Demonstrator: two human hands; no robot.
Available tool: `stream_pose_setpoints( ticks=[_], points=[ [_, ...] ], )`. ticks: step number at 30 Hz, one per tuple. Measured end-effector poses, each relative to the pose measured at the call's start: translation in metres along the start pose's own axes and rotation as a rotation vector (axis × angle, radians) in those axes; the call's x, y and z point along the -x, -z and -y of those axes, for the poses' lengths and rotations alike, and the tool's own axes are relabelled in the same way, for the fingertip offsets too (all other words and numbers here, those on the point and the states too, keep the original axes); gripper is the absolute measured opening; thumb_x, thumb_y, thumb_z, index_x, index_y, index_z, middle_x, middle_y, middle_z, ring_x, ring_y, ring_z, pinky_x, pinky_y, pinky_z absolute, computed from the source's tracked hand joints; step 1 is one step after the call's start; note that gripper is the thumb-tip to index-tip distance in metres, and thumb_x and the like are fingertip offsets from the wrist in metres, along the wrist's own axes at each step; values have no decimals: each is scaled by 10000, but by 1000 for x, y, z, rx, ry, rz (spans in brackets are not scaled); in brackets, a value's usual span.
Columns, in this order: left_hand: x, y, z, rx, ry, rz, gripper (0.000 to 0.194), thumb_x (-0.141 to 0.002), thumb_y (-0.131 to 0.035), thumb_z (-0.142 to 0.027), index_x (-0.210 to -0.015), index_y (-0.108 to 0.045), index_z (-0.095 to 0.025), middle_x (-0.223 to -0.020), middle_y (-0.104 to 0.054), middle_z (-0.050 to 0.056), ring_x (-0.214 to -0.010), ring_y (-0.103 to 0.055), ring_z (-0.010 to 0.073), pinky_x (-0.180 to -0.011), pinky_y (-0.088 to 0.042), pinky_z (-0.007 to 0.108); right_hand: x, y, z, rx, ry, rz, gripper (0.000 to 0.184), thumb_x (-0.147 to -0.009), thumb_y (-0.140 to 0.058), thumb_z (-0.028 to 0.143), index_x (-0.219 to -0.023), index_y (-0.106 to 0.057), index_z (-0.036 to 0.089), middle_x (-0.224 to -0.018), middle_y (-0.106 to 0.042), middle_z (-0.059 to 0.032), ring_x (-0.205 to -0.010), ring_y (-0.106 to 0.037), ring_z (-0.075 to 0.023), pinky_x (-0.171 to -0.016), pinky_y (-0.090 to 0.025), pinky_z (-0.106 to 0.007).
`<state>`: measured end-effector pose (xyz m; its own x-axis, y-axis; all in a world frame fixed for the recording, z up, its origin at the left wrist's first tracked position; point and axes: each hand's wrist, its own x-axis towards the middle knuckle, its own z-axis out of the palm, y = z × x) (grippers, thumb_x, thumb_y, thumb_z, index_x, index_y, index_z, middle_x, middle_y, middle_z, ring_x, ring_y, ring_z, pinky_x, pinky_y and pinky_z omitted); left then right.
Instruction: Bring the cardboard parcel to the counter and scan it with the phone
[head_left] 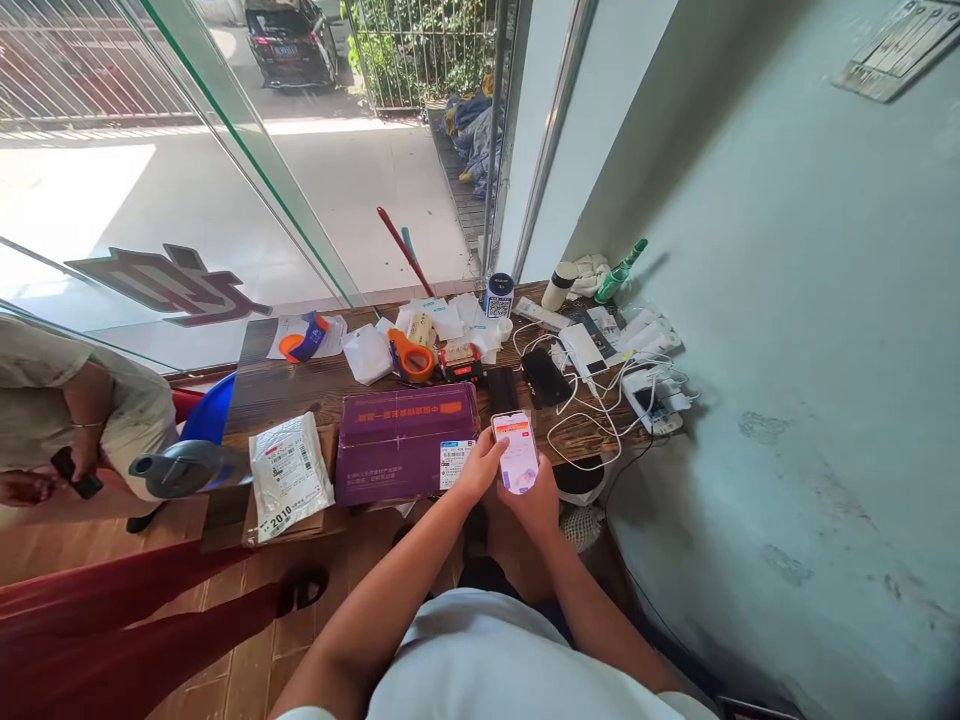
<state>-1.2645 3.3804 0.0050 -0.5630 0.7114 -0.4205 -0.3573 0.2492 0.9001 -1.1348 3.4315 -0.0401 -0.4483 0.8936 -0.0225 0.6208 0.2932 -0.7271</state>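
A lit smartphone [516, 466] is held upright in front of me, above the near edge of the desk. My right hand [538, 505] is closed around its lower right side. At its left edge is my left hand [480, 468], closed on the phone with the thumb over the screen; its other fingers are mostly hidden. Just left of the phone lies a purple cardboard box [394, 450] with a white shipping label [457, 462]. A second, dark phone [546, 377] rests on the desk beyond my right hand, among white cables.
Orange tape dispensers [411, 357], papers [442, 318] and a QR-code stand [499, 297] line the back of the desk. Power strips [652, 400] and a green bottle [621, 272] are at right. A white parcel [291, 475] lies left, near a grey bottle [176, 468] and a seated person [75, 410].
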Motion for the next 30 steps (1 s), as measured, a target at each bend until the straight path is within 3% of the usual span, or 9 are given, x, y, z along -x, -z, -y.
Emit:
stream_pose_setpoints(
  ticks=[3, 8, 10, 12, 15, 17, 21, 28, 30],
  points=[
    [-1, -13, -5, 109, -49, 44, 288, -843, -572, -373, -1084, -551, -217, -1124, -682, 67, -1023, -642, 224, -884, -507, 359, 19, 16, 22, -149, 39, 1, 785, -577, -755, 415, -1259, -428, 206, -1123, -635, -127, -988, -627, -313, -763, -525, -405],
    [20, -13, -18, 314, -55, 46, 315, -787, -654, -328, -1060, -554, -207, -1099, -678, 59, -1009, -638, 227, -891, -490, 353, 23, 36, 40, -254, 38, 41, 781, -551, -794, 322, -1230, -422, 219, -1156, -600, -127, -1046, -588, -333, -849, -508, -465],
    [33, -10, -23, 458, -7, 132, 367, -796, -623, -302, -1143, -544, -215, -1159, -658, 59, -1066, -619, 229, -928, -478, 363, 23, 42, 44, -264, 42, 57, 788, -543, -806, 304, -1219, -411, 219, -1148, -581, -123, -1041, -577, -327, -856, -503, -471],
    [50, -5, -27, 586, 66, 290, 471, -806, -582, -275, -1267, -492, -250, -1266, -610, 58, -1121, -599, 233, -939, -483, 377, 24, 48, 48, -268, 77, 45, 786, -536, -819, 301, -1203, -410, 224, -1126, -556, -111, -1040, -560, -320, -866, -495, -475],
    [71, 2, -25, 611, 193, 410, 605, -803, -577, -237, -1371, -399, -342, -1382, -537, 28, -1141, -599, 233, -892, -520, 373, 26, 57, 54, -309, 170, 46, 752, -544, -835, 317, -1172, -429, 229, -1114, -516, -100, -1064, -529, -310, -904, -480, -477],
    [79, 3, -21, 596, 180, 325, 597, -825, -585, -257, -1384, -396, -352, -1400, -527, 17, -1169, -585, 222, -922, -513, 362, 27, 61, 58, -403, 183, 127, 737, -567, -838, 336, -1171, -430, 230, -1121, -523, -96, -1060, -540, -291, -901, -492, -456],
    [77, -6, -21, 608, 38, 68, 491, -883, -563, -390, -1346, -482, -248, -1366, -567, 56, -1243, -536, 216, -1046, -439, 341, 29, 63, 67, -566, 152, 293, 808, -587, -844, 333, -1235, -373, 230, -1197, -548, -111, -1092, -569, -276, -914, -510, -425],
    [71, -16, -34, 627, 165, -179, 475, -858, -572, -454, -1240, -569, -171, -1151, -696, 113, -992, -683, 261, -859, -554, 390, 29, 61, 73, -636, 183, 401, 861, -576, -830, 291, -1261, -312, 232, -1236, -534, -138, -1061, -606, -278, -869, -536, -400],
    [73, -14, -35, 657, 186, -179, 472, -853, -546, -478, -1194, -604, -157, -1094, -716, 109, -936, -696, 260, -822, -561, 381, 29, 61, 74, -653, 194, 444, 883, -574, -832, 294, -1272, -293, 237, -1238, -533, -134, -1061, -605, -276, -876, -533, -403]
  ],
)
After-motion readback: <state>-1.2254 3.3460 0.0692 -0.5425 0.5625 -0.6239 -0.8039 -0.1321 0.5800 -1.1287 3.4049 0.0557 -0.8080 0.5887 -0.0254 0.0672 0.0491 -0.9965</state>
